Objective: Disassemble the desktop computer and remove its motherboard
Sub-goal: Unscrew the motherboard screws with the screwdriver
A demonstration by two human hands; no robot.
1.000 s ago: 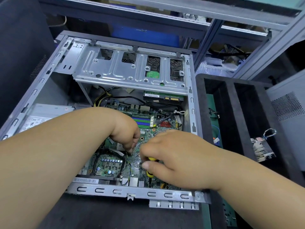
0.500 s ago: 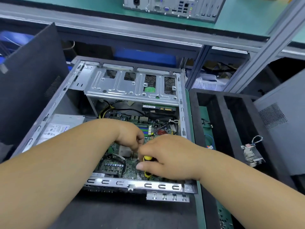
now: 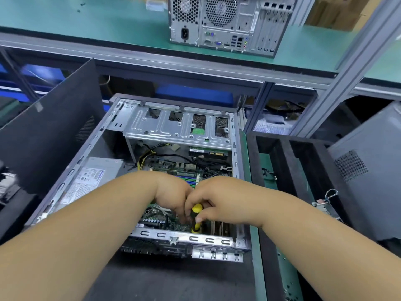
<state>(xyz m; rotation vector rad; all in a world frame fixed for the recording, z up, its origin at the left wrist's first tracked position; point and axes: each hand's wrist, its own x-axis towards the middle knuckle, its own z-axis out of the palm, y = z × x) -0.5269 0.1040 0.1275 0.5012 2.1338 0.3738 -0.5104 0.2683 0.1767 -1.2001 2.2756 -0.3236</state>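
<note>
Green bench (image 3: 86,25) runs across the top with a second tower (image 3: 227,22) standing on it, rear ports facing the camera. Below it, an open case (image 3: 138,233) lies on its side on a dark mat (image 3: 173,279), side panel off. A dark panel (image 3: 50,131) leans just left of the case; a black foam tray (image 3: 282,153) sits just right of it, and a grey cover (image 3: 373,161) stands further right. Inside the case, a metal drive cage (image 3: 178,129) spans the far end, the power supply (image 3: 91,177) sits at the left wall, and the motherboard (image 3: 165,220) lies flat on the case floor, mounted, cables running over its far edge. Both forearms reach in from the bottom and meet over the board's near-right area. Right hand (image 3: 219,200) curls round a screwdriver (image 3: 196,216) with a yellow-black handle, held roughly upright, tip down toward the board. Left hand (image 3: 173,196) is touching the right, fingers curled down by the shaft; can't tell whether it pinches anything.
</note>
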